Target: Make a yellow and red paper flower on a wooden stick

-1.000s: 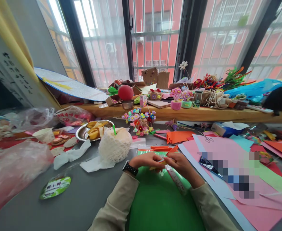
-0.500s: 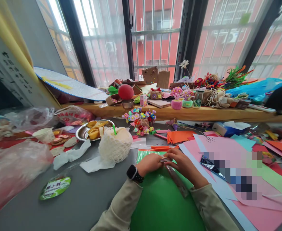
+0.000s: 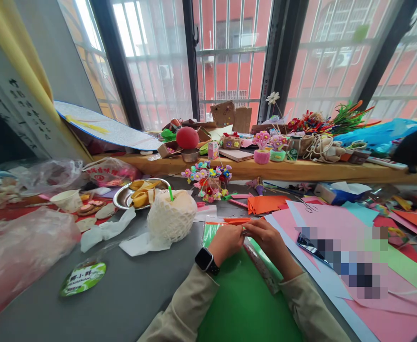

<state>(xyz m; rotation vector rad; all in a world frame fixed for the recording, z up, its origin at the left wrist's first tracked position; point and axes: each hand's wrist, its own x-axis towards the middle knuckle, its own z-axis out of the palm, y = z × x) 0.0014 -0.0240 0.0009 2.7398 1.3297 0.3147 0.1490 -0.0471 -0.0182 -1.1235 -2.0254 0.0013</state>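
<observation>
My left hand (image 3: 227, 242), with a dark watch (image 3: 204, 259) on its wrist, has its fingers curled closed. Its fingertips meet those of my right hand (image 3: 265, 236), which is closed in a pinch. A small, thin greyish thing shows between them, too covered to name. Both hands are over a large green sheet (image 3: 244, 304) in what looks like a clear plastic sleeve. A see-through ruler-like strip (image 3: 263, 268) lies slantwise on the sheet, running from below the fingertips towards my right forearm. Orange paper (image 3: 235, 220) shows at the sheet's far edge.
To the left stand a coconut in white netting (image 3: 171, 219) and a metal plate (image 3: 118, 202) with peels. On the right, a phone (image 3: 311, 247) lies on pink paper (image 3: 340, 221), near scissors (image 3: 310, 207). Craft flowers (image 3: 208, 179) stand beyond my hands, before a crowded wooden sill (image 3: 237, 171).
My left hand has shifted slightly right and turned, its fingers more curled. The right fingers have drawn into a tighter pinch, and the small thing between the hands is more hidden.
</observation>
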